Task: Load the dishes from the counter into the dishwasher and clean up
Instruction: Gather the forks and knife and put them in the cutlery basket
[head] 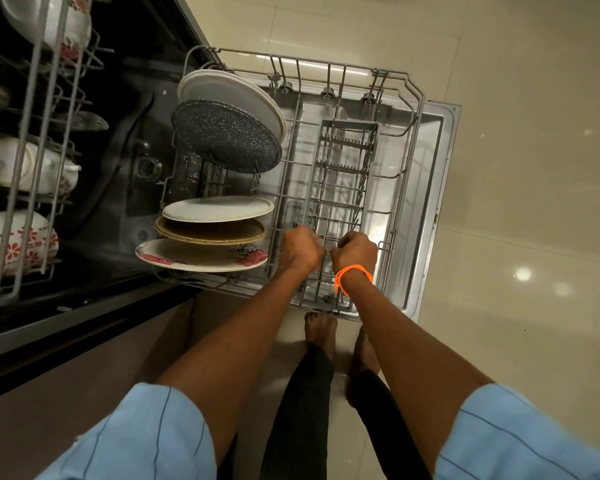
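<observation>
The dishwasher's lower rack [414, 109] is pulled out over the open door. Both my hands are down at the near end of the grey cutlery basket [347, 157] in the rack's middle. My left hand [300, 249] and my right hand [355, 252] are both curled into fists, almost touching. Thin metal cutlery [340, 223] shows just beyond and between them; what each fist holds is mostly hidden. Standing in the rack's left side are a white plate [243, 95], a speckled dark plate [226, 136], a white plate [219, 208], a tan plate [210, 232] and a floral plate [201, 258].
The upper rack [32, 150] at the left carries floral cups and bowls [11, 249] over the dark tub. The open door's steel rim [444, 188] borders the rack on the right. My bare feet [321, 329] stand on the glossy beige tile floor [534, 202] beside the cabinet front.
</observation>
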`<state>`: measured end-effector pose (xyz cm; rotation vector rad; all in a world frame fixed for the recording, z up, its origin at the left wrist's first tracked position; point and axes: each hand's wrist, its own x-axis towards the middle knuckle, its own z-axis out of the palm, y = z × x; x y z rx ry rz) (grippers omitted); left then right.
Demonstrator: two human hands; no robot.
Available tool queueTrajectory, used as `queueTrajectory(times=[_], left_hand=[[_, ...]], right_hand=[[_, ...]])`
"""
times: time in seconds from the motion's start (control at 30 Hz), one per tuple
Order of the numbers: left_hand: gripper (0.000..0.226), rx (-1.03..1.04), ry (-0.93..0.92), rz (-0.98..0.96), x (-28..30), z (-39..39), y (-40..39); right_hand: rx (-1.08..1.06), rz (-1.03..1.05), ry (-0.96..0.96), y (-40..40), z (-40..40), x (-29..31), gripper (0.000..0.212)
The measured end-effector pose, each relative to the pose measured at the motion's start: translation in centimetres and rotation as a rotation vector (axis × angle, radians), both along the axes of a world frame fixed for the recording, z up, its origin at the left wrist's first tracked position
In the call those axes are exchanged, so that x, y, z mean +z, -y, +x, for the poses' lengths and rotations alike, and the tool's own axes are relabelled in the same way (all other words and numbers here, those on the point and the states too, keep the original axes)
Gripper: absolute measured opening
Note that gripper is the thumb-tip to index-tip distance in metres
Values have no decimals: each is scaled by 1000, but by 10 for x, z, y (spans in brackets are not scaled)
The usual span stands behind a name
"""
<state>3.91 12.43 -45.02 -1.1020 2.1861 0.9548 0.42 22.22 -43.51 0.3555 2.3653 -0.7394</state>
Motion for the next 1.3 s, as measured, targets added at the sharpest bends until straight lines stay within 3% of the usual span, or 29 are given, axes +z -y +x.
queueTrajectory(times=[0.37, 0.67, 0.93, 1.1, 1.3], left_hand=[[10, -8, -7, -6, 2, 1, 0], [21, 9, -21, -19, 33, 8, 3], [23, 73, -71, 79, 137, 35, 3], [25, 164, -106, 8, 225, 49, 16], [25, 254, -233, -75, 342, 59, 28]], right_hand=[[-3, 7, 15, -2, -4, 2, 7], [16, -34, -3, -9, -3, 31, 7], [-91, -95, 3, -8, 1, 135, 11], [-133, -140, -28, 3, 6, 219, 14], [-19, -196, -61, 18, 30, 320, 18]])
